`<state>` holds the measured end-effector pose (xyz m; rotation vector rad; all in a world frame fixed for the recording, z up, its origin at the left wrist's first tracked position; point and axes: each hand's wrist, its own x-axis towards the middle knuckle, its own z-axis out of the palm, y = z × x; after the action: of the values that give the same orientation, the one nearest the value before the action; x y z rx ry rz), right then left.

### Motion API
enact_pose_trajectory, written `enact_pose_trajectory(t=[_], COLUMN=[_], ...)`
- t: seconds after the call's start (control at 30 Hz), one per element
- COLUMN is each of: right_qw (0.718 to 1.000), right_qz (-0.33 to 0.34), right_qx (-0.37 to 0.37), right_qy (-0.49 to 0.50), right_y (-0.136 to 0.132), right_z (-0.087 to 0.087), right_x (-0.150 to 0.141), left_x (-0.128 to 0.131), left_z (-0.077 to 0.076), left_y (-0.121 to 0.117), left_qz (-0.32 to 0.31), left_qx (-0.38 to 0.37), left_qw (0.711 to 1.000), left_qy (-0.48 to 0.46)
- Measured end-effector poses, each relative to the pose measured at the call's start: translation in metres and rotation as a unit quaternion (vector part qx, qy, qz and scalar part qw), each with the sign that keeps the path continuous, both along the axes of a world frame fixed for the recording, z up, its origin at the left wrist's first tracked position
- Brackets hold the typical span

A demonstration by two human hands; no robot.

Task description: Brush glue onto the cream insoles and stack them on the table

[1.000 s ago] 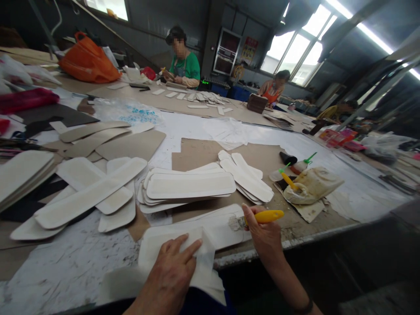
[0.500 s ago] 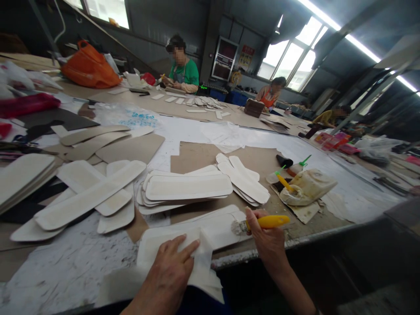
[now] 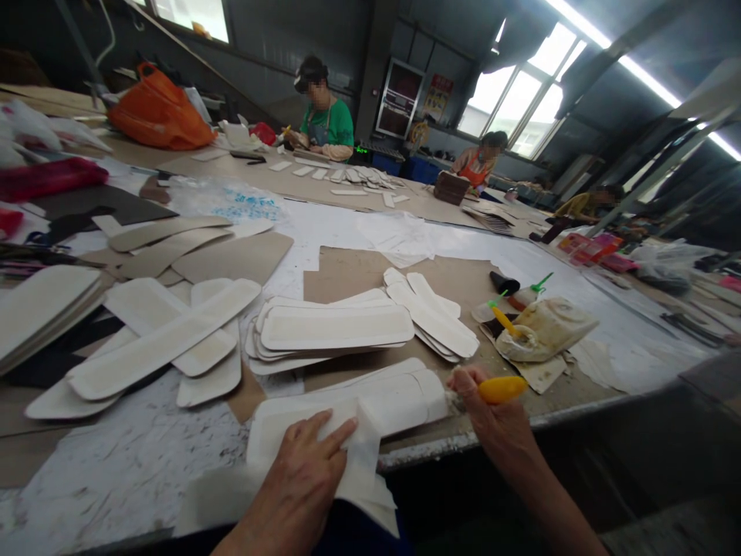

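My left hand [image 3: 309,471] lies with fingers spread on a white sheet [image 3: 366,440] that covers part of a long, round-cornered white piece [image 3: 405,398] at the table's front edge. A brush with a yellow handle [image 3: 502,389] is gripped in my right hand [image 3: 489,401]; its bristles are at the right end of that piece, partly hidden by the fingers. Just behind lies a stack of similar white pieces [image 3: 336,327]. A second, smaller pile [image 3: 431,313] is crossed at its right.
A glue-stained container [image 3: 549,328] holding another yellow handle stands right, beside small green-tipped bottles [image 3: 529,293]. More white pieces [image 3: 162,340] lie crossed at left. An orange bag [image 3: 159,116] rests behind. A person in green [image 3: 333,123] and others work across the table.
My right hand has drawn the brush to the right, from the top of the white piece to its right end. The left hand stays on the sheet.
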<state>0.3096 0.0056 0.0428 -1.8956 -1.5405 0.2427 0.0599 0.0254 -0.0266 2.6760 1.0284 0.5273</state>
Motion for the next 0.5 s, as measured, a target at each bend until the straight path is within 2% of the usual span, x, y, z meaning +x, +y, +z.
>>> enact_pose_trajectory(t=[0.07,0.13,0.23,0.3,0.4,0.5], right_qw=[0.996,0.989,0.977,0.969,0.961,0.962], right_qz=[0.075,0.128,0.178,0.199,0.212,0.202], right_qx=[-0.033,-0.049,-0.039,-0.022,0.009,0.032], right_qy=[-0.028,-0.058,-0.110,-0.144,-0.175,-0.182], right_y=[-0.009,-0.018,-0.027,-0.028,-0.025,-0.018], right_z=[-0.009,-0.027,-0.055,-0.066,-0.070,-0.066], right_x=[-0.007,-0.017,-0.033,-0.041,-0.052,-0.061], left_x=[-0.001,-0.002,-0.001,-0.001,0.000,0.001], left_z=[0.003,0.006,0.010,0.011,0.010,0.009], left_y=[0.000,0.001,0.000,0.000,-0.002,-0.002], left_qz=[-0.004,-0.009,-0.008,-0.005,-0.002,0.001], left_qx=[-0.008,-0.016,-0.018,-0.013,-0.006,-0.010], left_qw=[1.000,1.000,1.000,1.000,1.000,1.000], left_qy=[0.011,0.017,0.018,0.022,0.029,0.028])
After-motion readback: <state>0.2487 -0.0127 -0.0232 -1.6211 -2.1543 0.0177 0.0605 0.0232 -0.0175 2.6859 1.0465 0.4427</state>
